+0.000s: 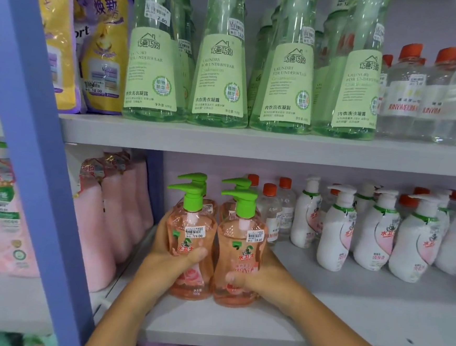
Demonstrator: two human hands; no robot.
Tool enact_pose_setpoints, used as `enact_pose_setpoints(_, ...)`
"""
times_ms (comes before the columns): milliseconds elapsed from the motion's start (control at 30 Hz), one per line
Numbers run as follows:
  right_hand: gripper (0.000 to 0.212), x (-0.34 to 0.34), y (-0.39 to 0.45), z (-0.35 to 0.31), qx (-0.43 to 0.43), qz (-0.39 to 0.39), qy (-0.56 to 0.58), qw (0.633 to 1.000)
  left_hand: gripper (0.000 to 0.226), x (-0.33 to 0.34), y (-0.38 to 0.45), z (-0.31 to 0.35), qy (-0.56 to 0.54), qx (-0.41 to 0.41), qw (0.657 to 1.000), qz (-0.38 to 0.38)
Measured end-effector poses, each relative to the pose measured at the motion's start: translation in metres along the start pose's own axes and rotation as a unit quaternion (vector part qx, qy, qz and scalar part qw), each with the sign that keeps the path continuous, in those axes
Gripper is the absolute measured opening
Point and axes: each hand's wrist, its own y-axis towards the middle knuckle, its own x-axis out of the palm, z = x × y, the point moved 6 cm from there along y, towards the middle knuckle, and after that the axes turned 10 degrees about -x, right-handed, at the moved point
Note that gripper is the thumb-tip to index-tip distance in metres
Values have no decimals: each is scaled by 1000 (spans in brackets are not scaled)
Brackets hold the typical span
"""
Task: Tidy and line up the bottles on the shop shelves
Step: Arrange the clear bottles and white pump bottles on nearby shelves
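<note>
Both hands, left hand [172, 253] and right hand [251, 277], each grip 1 pink bottle [191, 241]; squeezing them together could probably topple the rear pair [231, 200].

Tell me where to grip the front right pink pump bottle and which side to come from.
Grip the front right pink pump bottle at its narrowed waist, below the price sticker, coming from the right, where the shelf is bare. The waist fits a wrapped palm; the green pump overhangs left and probably swivels. The right hand sits there; the left hand blocks the other side.
</note>
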Motion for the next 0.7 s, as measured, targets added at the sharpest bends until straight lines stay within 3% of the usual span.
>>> enact_pose_setpoints(200, 87, 8, -2, 5, -16, 17, -8, 1000, 90, 2, 1, 2, -8, -10, 1000, 1)
enact_pose_setpoints(300, 85, 6, -2, 0, -14, 24, -22, 999, 76, 2, 2, 4, -14, -5, 1000, 9)
enact_pose_setpoints(500, 103, 0, 3, -4, 1, 60, -8, 998, 88, -2, 1, 2, -16, -14, 1000, -4)
enact_pose_setpoints(700, 108, -3, 3, -13, 25, -10, -11, 1000, 89, 2, -12, 12, 10, -34, 999, -14)
